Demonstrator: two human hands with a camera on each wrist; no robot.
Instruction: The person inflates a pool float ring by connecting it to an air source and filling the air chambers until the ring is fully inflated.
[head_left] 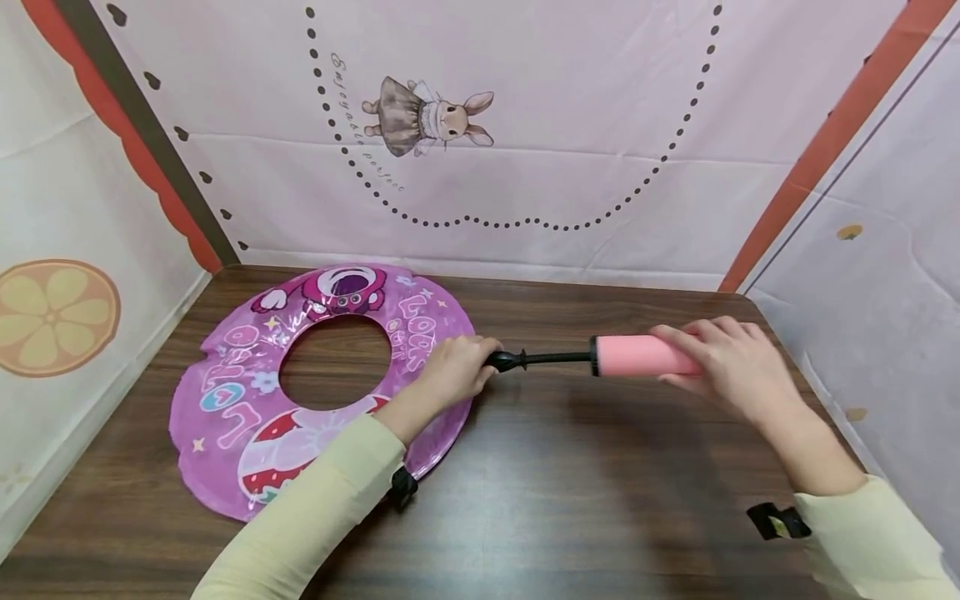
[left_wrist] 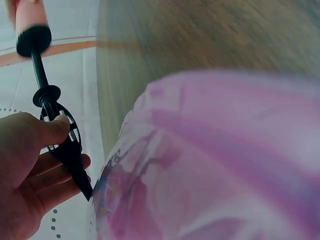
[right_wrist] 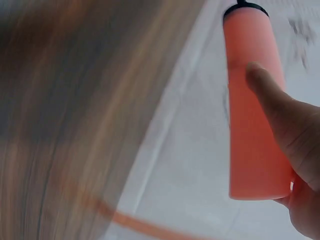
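A hand pump with a pink barrel point(head_left: 633, 356) is held level above the table, its black rod point(head_left: 558, 357) drawn out to the left. My right hand point(head_left: 738, 371) grips the barrel, thumb along its side in the right wrist view. At the other end, my left hand point(head_left: 459, 367) pinches the black tapered handle point(left_wrist: 75, 167) between thumb and fingers. That hand is over the right edge of a purple swim ring point(head_left: 225, 333), which lies flat with printed letters, a strawberry and a bear. The ring's edge has wrinkles. In the left wrist view the handle's tip points down beside the ring.
Under everything is a dark wood-grain table point(head_left: 540, 508). Printed cloth walls close it in at the back point(head_left: 570, 92), left and right. Black straps with small devices point(head_left: 778, 522) are at both wrists.
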